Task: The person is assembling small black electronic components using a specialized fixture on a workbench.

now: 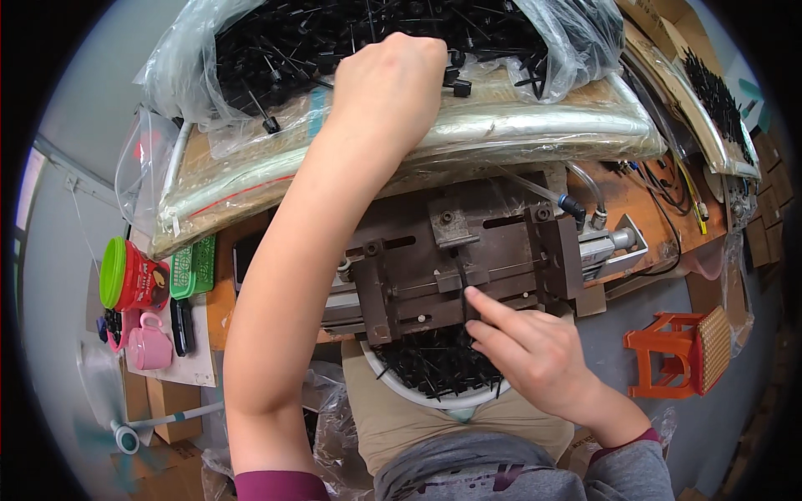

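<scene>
My left hand (391,83) reaches over to a heap of black plastic pieces with thin stems (284,63). It is curled with the knuckles up, and its fingertips are hidden, so what it grips does not show. At the front of a dark metal clamping fixture (409,288), my right hand (535,355) pinches a thin black plastic piece (464,280). That piece lies along the fixture's middle, just below a small metal block (454,224). Under the fixture's front edge, a white basin (409,398) on my lap holds many similar black pieces (434,363).
The heap sits in clear plastic on a film-wrapped tray (535,134) behind the fixture. Air hoses (571,204) and a cylinder (618,242) are at right. A red-and-green tub (134,280), green basket (194,269) and pink mug (150,344) stand left. An orange stool (677,355) is on the floor.
</scene>
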Tool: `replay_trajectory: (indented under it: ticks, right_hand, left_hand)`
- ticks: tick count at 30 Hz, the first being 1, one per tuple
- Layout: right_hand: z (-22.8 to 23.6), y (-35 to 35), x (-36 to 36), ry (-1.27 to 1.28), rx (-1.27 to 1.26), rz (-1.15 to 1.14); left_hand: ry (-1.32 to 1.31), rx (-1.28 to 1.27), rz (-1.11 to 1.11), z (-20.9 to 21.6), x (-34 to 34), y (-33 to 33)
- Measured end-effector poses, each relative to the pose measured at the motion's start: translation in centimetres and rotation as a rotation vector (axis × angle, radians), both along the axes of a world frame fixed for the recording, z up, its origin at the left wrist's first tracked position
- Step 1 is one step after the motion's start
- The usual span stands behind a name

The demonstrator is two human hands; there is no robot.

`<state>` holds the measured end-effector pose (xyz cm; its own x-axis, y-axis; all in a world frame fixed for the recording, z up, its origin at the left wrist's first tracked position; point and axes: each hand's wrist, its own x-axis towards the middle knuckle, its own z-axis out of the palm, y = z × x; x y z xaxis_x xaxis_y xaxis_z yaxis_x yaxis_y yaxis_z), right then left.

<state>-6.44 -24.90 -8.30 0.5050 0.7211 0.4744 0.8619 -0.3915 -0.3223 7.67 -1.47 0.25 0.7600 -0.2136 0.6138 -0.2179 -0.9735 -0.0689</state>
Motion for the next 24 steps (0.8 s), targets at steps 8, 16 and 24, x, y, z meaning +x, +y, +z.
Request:
replay_trajectory:
  ticks: [8,16,24]
  right_hand:
    - [0.5,1.2,0.4,-0.041,-0.104,-0.032]
    - [2.6,-0.1,1.0,0.975,0.845,0.058]
    - [2.2,-1.0,1.0,0.396,0.419,0.039]
  left_hand:
    - [-0.057,-0.043,-0.183,0.5,-1.8,0.7]
    - [-0.002,-0.191,-0.501,-1.5,-13.9,-2.5]
    - [-0.01,-0.294,-0.366,-3.2,-17.8,-1.6]
